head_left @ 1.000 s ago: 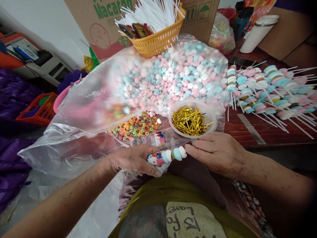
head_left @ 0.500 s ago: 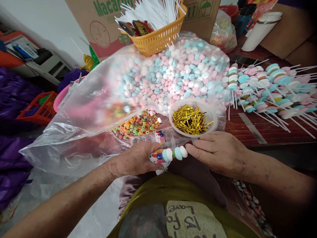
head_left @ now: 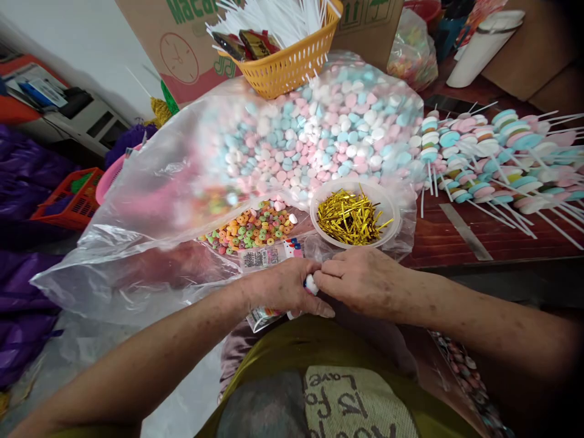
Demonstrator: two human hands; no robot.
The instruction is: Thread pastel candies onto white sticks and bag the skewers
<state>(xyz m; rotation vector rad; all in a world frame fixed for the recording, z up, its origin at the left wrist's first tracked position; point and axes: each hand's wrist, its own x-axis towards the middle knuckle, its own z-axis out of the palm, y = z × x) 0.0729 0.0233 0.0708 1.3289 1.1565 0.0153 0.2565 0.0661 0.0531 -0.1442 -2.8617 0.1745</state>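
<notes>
Fingers: left hand [head_left: 283, 285] curled round the candy stack [head_left: 311, 285]; right hand [head_left: 365, 283] bunched narrow at its white end, hold I cannot tell.
Candy stack: between both hands, on the near side of the bowl [head_left: 396, 213].
Change: hands have drawn together; I judge the handling is now at that end.
Packet [head_left: 262, 258]: left of the bowl, nearer me.
Hidden: most of the stack; loaded sticks [head_left: 520, 137], cut off at right.

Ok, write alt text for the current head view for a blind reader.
A left hand and a right hand meet around a mostly hidden item with a white rounded end. Beyond them are multicoloured rings, a bowl of gold strips and pastel sweets under clear plastic; a yellow basket of white sticks stands behind, and skewered sweets lie heaped at right.
</notes>
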